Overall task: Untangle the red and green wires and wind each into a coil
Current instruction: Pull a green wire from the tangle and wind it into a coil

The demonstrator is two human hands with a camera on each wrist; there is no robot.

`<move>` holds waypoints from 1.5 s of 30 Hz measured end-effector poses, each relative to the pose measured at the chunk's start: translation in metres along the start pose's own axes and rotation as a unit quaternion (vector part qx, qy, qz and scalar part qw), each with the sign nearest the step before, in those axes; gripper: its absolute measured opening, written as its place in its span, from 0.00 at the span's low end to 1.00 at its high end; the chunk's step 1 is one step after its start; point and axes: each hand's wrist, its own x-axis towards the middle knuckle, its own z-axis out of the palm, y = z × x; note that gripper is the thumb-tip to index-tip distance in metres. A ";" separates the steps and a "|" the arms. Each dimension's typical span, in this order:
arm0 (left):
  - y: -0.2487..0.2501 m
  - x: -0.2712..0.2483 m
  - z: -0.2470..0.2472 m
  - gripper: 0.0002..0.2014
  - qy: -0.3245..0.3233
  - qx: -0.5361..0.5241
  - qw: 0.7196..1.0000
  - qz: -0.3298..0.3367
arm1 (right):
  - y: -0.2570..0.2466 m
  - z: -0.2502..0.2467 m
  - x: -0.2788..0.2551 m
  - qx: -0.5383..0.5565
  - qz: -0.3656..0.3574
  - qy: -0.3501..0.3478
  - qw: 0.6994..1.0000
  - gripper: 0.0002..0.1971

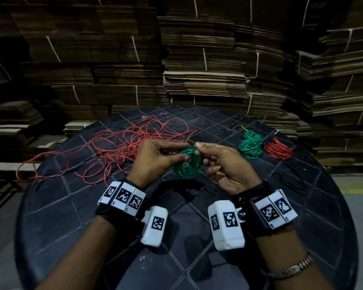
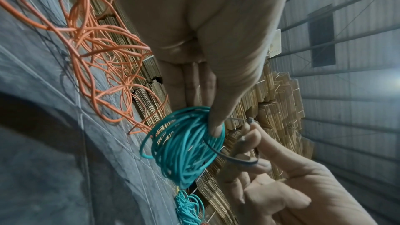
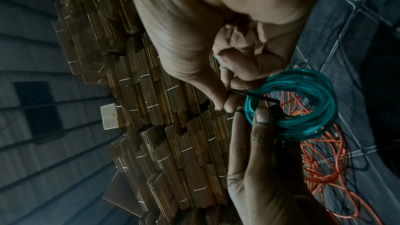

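Grip of left hand (image 1: 155, 158) holds the green coil (image 1: 188, 164) above the bench (image 1: 71, 216); right hand (image 1: 224, 164) pinches a thin dark tie (image 3: 255, 95) at its rim. Loose red wire (image 1: 122, 143) sprawls left; finished green bundle (image 1: 250, 144) and red bundle (image 1: 278, 149) lie right.

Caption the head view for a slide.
Both hands, left and right, hold a green wire coil above a black table, loose red wire behind.

Left hand (image 1: 155, 158) grips the green coil (image 1: 188, 164) above the round dark table (image 1: 71, 216), right hand (image 1: 222, 164) pinching at its top edge. Loose red wire (image 1: 122, 147) sprawls left; finished green bundle (image 1: 250, 145) and red bundle (image 1: 278, 149) sit far right.
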 end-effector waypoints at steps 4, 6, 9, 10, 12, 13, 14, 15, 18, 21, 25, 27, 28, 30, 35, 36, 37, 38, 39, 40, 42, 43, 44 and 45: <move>0.001 -0.001 0.002 0.19 -0.006 0.003 1.000 0.005 | 0.006 0.003 0.001 -0.029 -0.001 0.010 1.000 0.03; 0.002 -0.001 0.002 0.18 -0.008 0.004 1.000 0.009 | 0.006 0.005 0.001 -0.037 -0.003 0.015 0.999 0.01; 0.002 -0.001 0.002 0.18 -0.006 -0.002 1.000 0.008 | 0.005 0.006 0.000 -0.025 -0.003 0.015 1.000 0.01; 0.002 -0.001 0.002 0.18 -0.007 -0.006 1.000 0.007 | 0.004 0.005 0.000 -0.016 -0.002 0.014 1.000 0.01; 0.000 0.000 0.001 0.19 -0.005 -0.006 1.000 0.005 | 0.001 0.004 -0.001 0.004 0.002 0.012 1.000 0.03; -0.001 0.001 0.001 0.19 -0.003 -0.004 1.000 0.005 | -0.001 0.003 -0.001 0.011 0.005 0.012 1.000 0.04; -0.001 0.001 0.001 0.19 -0.001 -0.003 1.000 0.004 | -0.001 0.002 -0.001 0.015 0.008 0.014 1.000 0.04; -0.001 0.001 0.001 0.19 0.000 -0.005 1.000 0.005 | -0.001 0.002 -0.001 0.012 0.010 0.015 1.000 0.04; -0.001 0.000 0.004 0.19 -0.002 -0.009 1.000 0.007 | 0.003 0.003 0.001 -0.002 0.014 0.021 1.000 0.03; -0.001 0.000 0.004 0.19 -0.006 -0.002 1.000 0.008 | 0.005 0.003 0.002 -0.016 0.011 0.032 0.999 0.03; -0.002 0.001 0.002 0.20 0.000 -0.006 1.000 -0.002 | 0.001 0.002 0.001 -0.001 -0.001 0.032 0.999 0.04; -0.002 0.001 0.001 0.20 0.004 -0.003 1.000 -0.008 | -0.001 0.001 -0.001 0.011 -0.001 0.021 1.000 0.06; -0.001 0.001 0.000 0.20 0.004 -0.003 1.000 -0.010 | -0.001 0.001 -0.001 0.013 -0.001 0.018 1.000 0.07; -0.002 0.001 0.000 0.20 0.003 -0.007 1.000 -0.008 | -0.001 0.002 -0.001 0.006 -0.003 0.019 1.000 0.08; 0.001 0.000 0.002 0.19 -0.008 -0.002 1.000 0.009 | 0.002 0.004 -0.001 -0.006 0.000 0.030 1.000 0.06; 0.001 0.000 0.002 0.19 -0.009 -0.004 1.000 0.011 | 0.002 0.004 -0.001 -0.007 0.001 0.032 0.999 0.06; 0.002 -0.001 0.003 0.19 -0.009 -0.005 1.000 0.012 | 0.002 0.004 -0.002 -0.009 0.003 0.035 0.999 0.05; 0.002 -0.001 0.003 0.19 -0.010 -0.007 1.000 0.013 | 0.003 0.004 -0.001 -0.012 0.005 0.037 0.999 0.05; 0.002 -0.001 0.002 0.19 -0.010 -0.007 1.000 0.014 | 0.004 0.005 -0.001 -0.014 0.006 0.038 0.999 0.05; 0.002 -0.001 0.003 0.19 -0.010 -0.008 1.000 0.014 | 0.004 0.005 -0.001 -0.018 0.006 0.041 0.999 0.05; 0.003 -0.002 0.004 0.19 -0.012 -0.011 1.000 0.015 | 0.005 0.006 -0.001 -0.027 -0.001 0.049 0.998 0.04; 0.003 -0.002 0.004 0.19 -0.012 -0.015 1.000 0.017 | 0.005 0.007 -0.001 -0.030 -0.008 0.053 0.998 0.04; 0.003 -0.002 0.005 0.19 -0.013 -0.022 1.000 0.016 | 0.004 0.007 -0.002 -0.034 -0.015 0.054 0.998 0.04; 0.003 -0.003 0.006 0.20 -0.013 -0.029 0.999 0.016 | 0.003 0.007 -0.002 -0.038 -0.021 0.052 0.998 0.04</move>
